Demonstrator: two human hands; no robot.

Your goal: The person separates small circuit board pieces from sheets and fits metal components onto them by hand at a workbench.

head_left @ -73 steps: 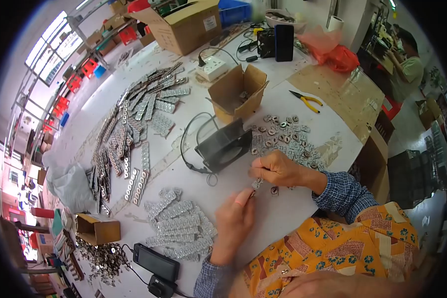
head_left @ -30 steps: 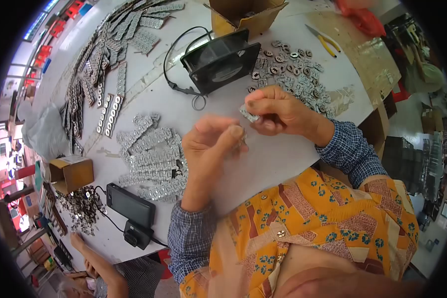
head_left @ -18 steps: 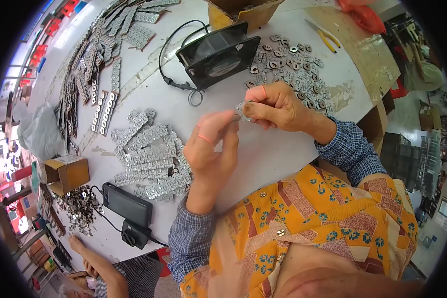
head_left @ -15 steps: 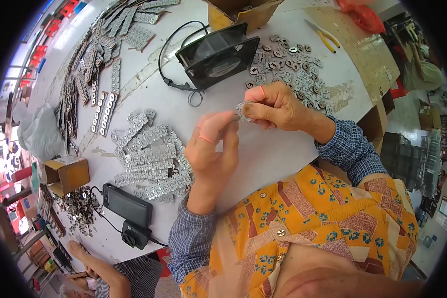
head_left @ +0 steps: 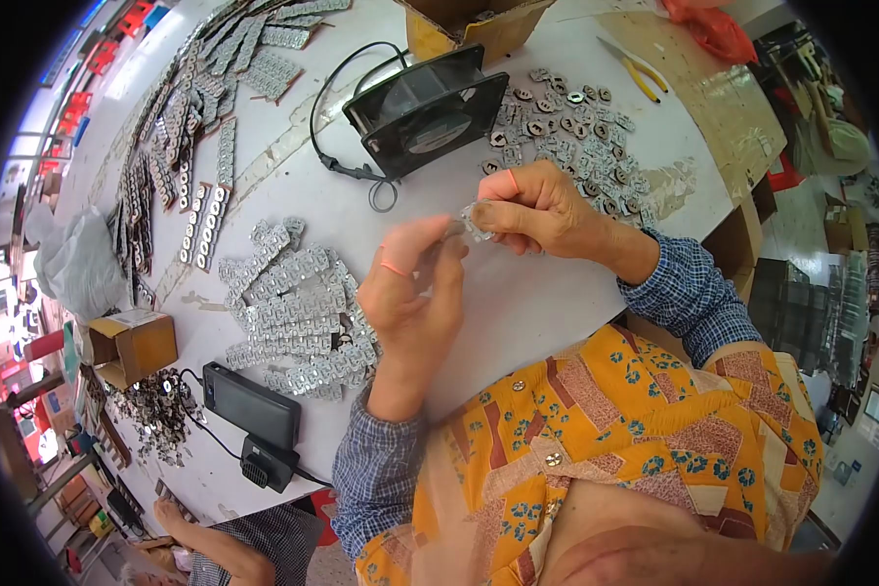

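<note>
With directions taken from the small silver metal piece between the hands, a crumpled, translucent greyish plastic bag is seen at 9 o'clock. At 8 o'clock an open, brown cardboard box is set beside a heap of small, shiny metal bits; nearer, also toward 8 o'clock, silver, perforated metal strips are piled on the white tabletop. The left hand is blurred and raised, its fingertips placed just beside the piece; whether anything is gripped there cannot be told. A black, square-framed fan is stood at 11 o'clock. The piece is pinched between thumb and bent index finger by the right hand. Between 1 and 2 o'clock, similar small, silvery metal parts are scattered, and yellow-handled metal pliers are laid beyond.
</note>
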